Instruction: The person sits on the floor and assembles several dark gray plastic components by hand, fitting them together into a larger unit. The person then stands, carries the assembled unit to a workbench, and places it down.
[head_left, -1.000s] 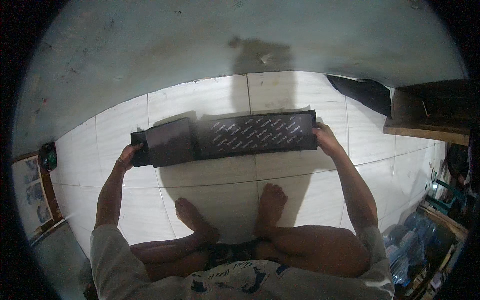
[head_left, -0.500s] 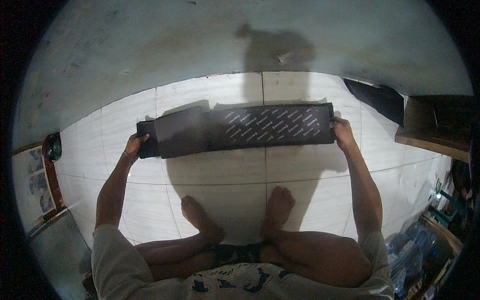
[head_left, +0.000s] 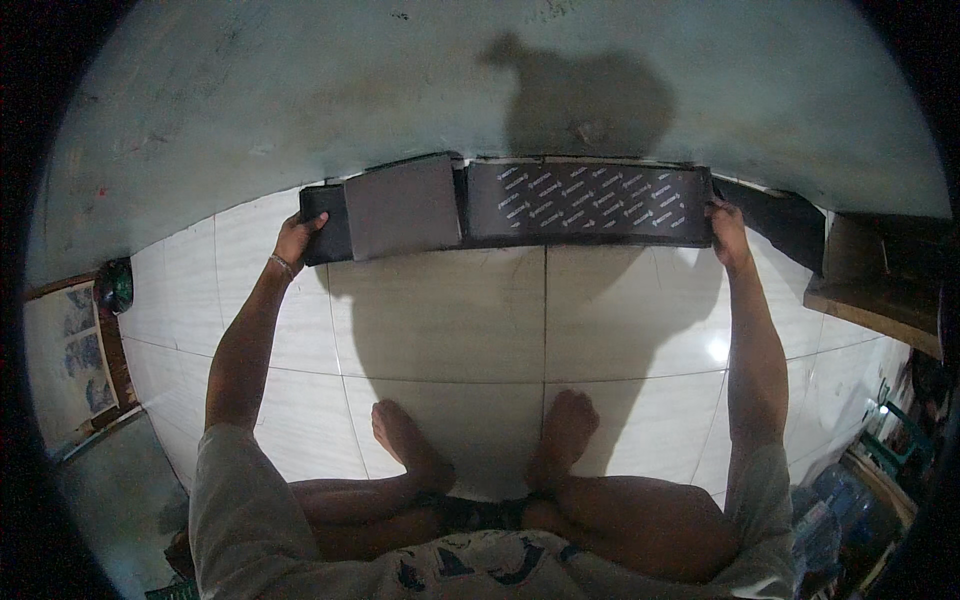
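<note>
A long dark panel (head_left: 590, 205) stretches crosswise between my two hands, at the foot of the wall. Its right section carries a pale slanted print, while a plain grey-brown flap (head_left: 402, 210) covers part of its left side, with a narrow black gap between them. My left hand (head_left: 295, 238) is closed on the black left end, thumb on top and the other fingers hidden beneath. Around the right end my right hand (head_left: 731, 235) is closed, its fingers partly behind the edge.
The grey wall (head_left: 300, 100) curves across the far side above the white tiled floor (head_left: 450, 320). A black sheet (head_left: 775, 222) and a wooden ledge (head_left: 870, 300) are at right. Clear plastic bottles (head_left: 835, 500) lie lower right; a dark green round object (head_left: 116, 285) is at left.
Both hands have carried the panel away from me and slightly right, up to the wall. The plain flap now stands more apart from the printed section.
</note>
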